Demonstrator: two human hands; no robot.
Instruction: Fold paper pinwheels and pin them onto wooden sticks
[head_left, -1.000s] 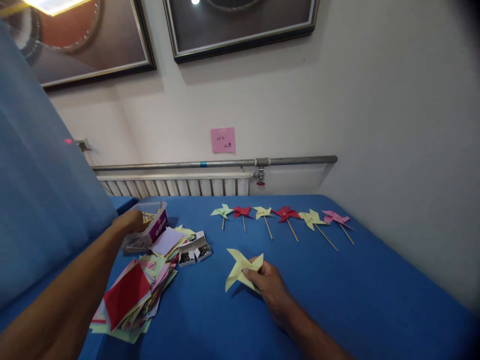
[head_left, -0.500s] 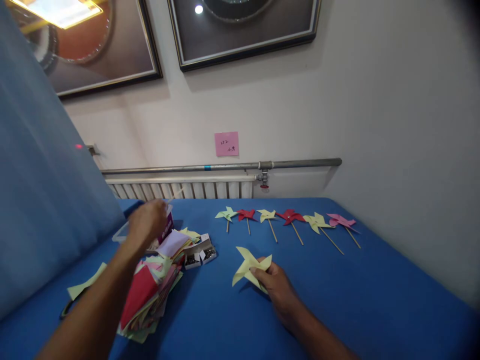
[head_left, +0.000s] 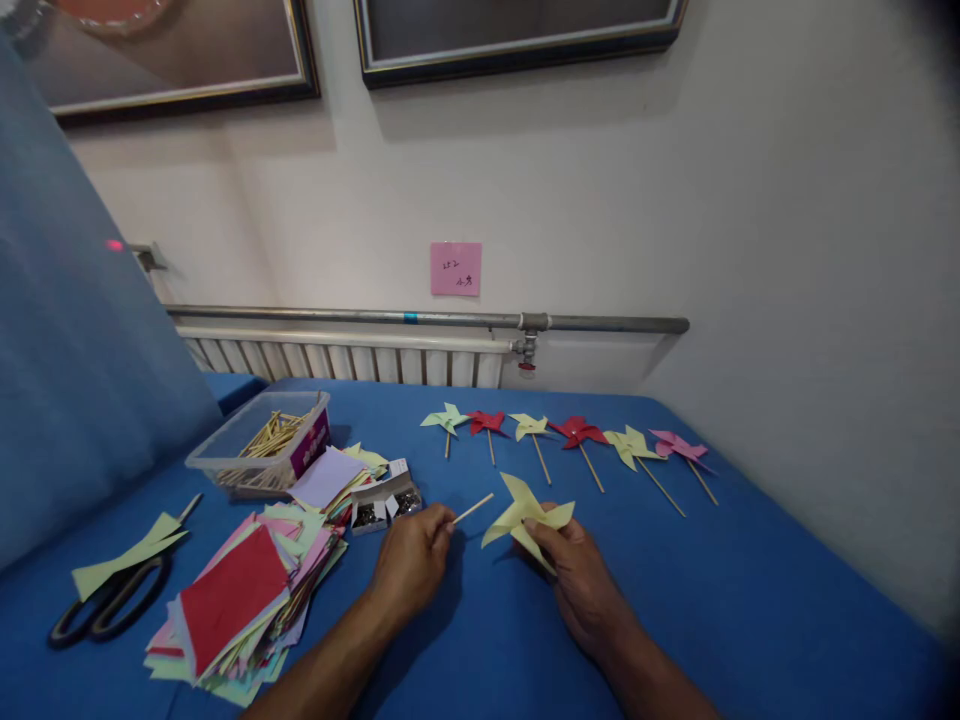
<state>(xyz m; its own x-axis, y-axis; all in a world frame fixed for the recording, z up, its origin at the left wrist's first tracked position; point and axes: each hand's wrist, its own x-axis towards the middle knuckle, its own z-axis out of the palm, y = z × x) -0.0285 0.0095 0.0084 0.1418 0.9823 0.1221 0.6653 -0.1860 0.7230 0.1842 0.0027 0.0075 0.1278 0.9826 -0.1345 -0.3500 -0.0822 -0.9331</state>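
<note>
Pinched in my left hand (head_left: pixel 416 560) is a thin wooden stick (head_left: pixel 474 508), its free end pointing up and to the right. My right hand (head_left: pixel 574 565) grips a pale yellow paper pinwheel (head_left: pixel 517 515), thumb on its centre and fingers behind. The stick's tip is close to the pinwheel's left blade; the two look apart. Left of my left hand lies a small open box of metal pins (head_left: pixel 386 505). Beyond it, a clear plastic tub (head_left: pixel 262 425) holds many wooden sticks.
Finished pinwheels on sticks, including a red one (head_left: pixel 579 432) and a pink one (head_left: pixel 679 447), lie in a row at the back. A stack of coloured paper (head_left: pixel 236 595) and black-handled scissors (head_left: pixel 112 600) under a paper scrap (head_left: pixel 131 555) are at left. A curtain (head_left: pixel 90 330) hangs there.
My left hand has come from the tub toward the middle, now with a wooden stick in it. My right hand still holds the yellow pinwheel. The view has shifted slightly downward.
</note>
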